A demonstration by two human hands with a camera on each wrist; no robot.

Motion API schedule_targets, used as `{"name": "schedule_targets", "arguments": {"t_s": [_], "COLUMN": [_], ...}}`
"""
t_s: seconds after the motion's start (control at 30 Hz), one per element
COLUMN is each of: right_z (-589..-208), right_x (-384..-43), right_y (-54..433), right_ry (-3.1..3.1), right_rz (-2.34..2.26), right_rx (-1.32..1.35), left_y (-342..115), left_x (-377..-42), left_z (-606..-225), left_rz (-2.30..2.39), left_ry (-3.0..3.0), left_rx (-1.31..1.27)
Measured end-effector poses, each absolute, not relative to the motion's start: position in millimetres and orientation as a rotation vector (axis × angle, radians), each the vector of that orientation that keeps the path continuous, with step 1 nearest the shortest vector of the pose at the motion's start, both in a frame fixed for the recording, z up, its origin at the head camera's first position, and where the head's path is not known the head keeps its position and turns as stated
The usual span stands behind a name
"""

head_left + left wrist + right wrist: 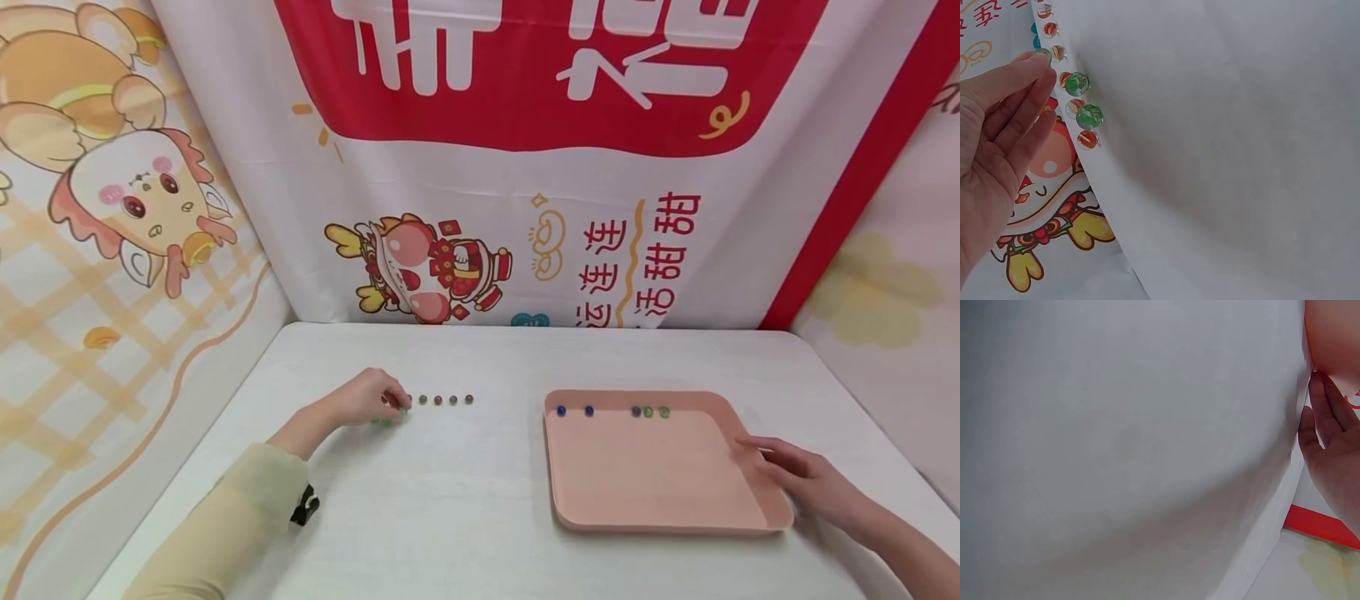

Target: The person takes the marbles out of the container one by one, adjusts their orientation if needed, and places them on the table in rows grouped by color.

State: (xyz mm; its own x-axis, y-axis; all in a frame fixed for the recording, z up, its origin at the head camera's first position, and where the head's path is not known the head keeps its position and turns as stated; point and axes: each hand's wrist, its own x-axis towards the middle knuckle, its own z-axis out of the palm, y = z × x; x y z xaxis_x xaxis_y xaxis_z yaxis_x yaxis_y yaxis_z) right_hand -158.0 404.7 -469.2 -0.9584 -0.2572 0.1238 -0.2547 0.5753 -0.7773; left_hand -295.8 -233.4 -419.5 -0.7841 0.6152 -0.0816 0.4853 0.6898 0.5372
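In the head view my left hand (367, 397) is at the left end of a row of marbles, thumb and fingertips pinching a green marble (404, 411). Two other green marbles (1090, 117) lie beside the row in the left wrist view, near an orange-swirled marble (1087, 139). The rest of the row, with a reddish marble (438, 400), runs to the right. On the far right, my right hand (813, 483) rests with extended fingers against the right rim of a pink tray (667, 483); in the right wrist view the fingertips touch its edge.
Along the tray's far side sit blue marbles (588, 411) at the left and pale green marbles (663, 412) farther right. A white cloth covers the table (420, 517). Printed fabric walls (525, 208) stand behind and at both sides.
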Motion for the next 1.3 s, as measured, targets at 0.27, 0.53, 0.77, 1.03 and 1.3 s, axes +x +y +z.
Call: {"name": "schedule_targets", "arguments": {"t_s": [0.27, 0.53, 0.77, 1.03, 1.3], "right_z": [-468.7, -467.5, -465.6, -465.3, -466.5], "right_x": [-158.3, -158.0, -158.1, -158.8, -159.2], "right_y": [405.2, 404.3, 403.9, 403.5, 404.5], "right_ry": [2.779, 2.794, 2.792, 2.778, 2.779], "right_rz": [-1.382, -1.358, -1.345, -1.344, -1.355], "right_rx": [-0.446, -0.421, -0.404, -0.398, -0.429], "left_y": [-228.8, -227.4, -226.7, -228.3, -228.4], "left_x": [-292.6, -293.3, -294.3, -294.6, -295.1], "left_z": [-423.2, -424.2, -422.2, -422.4, -422.3], "left_rz": [0.698, 0.627, 0.589, 0.577, 0.572], "left_ry": [2.626, 2.632, 2.636, 2.642, 2.644], "left_rx": [0.893, 0.887, 0.911, 0.933, 0.938]}}
